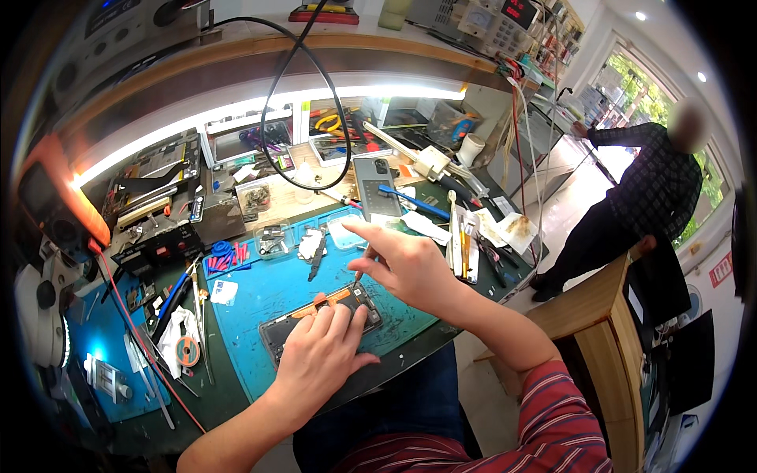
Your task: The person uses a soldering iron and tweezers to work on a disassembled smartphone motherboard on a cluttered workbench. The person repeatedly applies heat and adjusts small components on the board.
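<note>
An opened phone (276, 334) lies on the blue work mat (236, 303), with dark edges and orange patches showing inside. My left hand (322, 347) rests over it, fingers curled together onto its middle and holding it down; they hide much of the inside. Above the phone's right end is my right hand (410, 264), closed in a pinch around a thin screwdriver (359, 276). The screwdriver stands nearly upright with its tip at the phone's upper right part. Most of its handle is hidden by my fingers, and the index finger stretches out near its top.
Small parts trays (274, 241) and a dark strip (317, 260) sit behind the phone. Farther back are a grey phone (377, 185) and a blue brush (414, 202). An orange multimeter (63, 201) stands left. A black cable (344, 118) hangs overhead. Another person (643, 181) stands at right.
</note>
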A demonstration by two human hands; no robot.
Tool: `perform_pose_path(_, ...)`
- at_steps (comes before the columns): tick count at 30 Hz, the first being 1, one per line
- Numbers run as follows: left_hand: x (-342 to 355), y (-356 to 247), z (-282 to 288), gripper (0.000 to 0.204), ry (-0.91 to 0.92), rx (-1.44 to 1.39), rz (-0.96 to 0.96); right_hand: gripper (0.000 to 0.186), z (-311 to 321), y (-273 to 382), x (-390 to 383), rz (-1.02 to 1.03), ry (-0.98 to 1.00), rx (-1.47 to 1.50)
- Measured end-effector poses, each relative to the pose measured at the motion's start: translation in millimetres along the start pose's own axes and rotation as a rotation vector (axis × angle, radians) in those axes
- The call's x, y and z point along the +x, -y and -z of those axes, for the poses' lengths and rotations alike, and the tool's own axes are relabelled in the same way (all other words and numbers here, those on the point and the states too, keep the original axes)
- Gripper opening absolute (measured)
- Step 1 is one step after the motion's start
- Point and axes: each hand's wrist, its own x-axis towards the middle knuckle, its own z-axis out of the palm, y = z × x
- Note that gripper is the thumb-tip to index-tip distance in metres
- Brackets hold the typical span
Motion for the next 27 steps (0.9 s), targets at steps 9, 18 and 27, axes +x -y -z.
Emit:
perform_pose_path(9,-1.0,-1.4,-0.8,0.08,-0.024,-0.01,0.006,0.068,-2.2,1.4,0.2,0.08,-0.014,-0.125)
perform_pose_path(18,-0.3,-2.2,-0.8,0.079,-0.032,-0.017,0.003,0.067,-3.6,2.1,1.1,0.033,-0.027,-0.062)
perform_pose_path(27,1.7,2.1,-4.8,0.069,-0.135,-0.07,0.029,0.055,-3.5,-51.6,15.6,-0.11,-0.374,0.19)
